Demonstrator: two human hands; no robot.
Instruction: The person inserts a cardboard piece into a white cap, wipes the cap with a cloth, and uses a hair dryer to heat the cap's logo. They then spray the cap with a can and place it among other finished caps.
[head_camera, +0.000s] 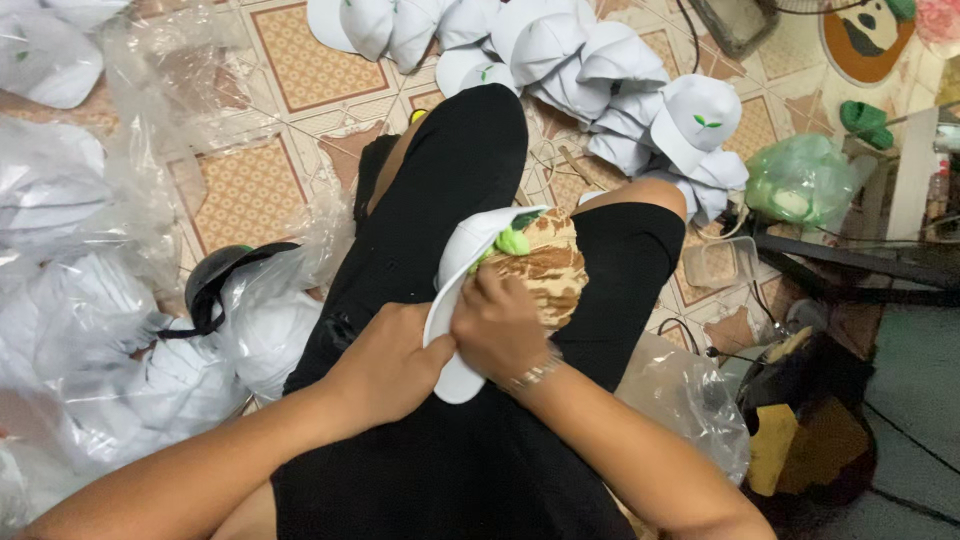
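Both hands (450, 345) grip the white cap (462, 275) on the lap.

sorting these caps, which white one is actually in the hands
The white cap on the lap, pinched at its brim between the left hand and right hand. The other white caps lie piled on the tiled floor, untouched.

White cap (455, 290) with green leaf mark (512, 241).
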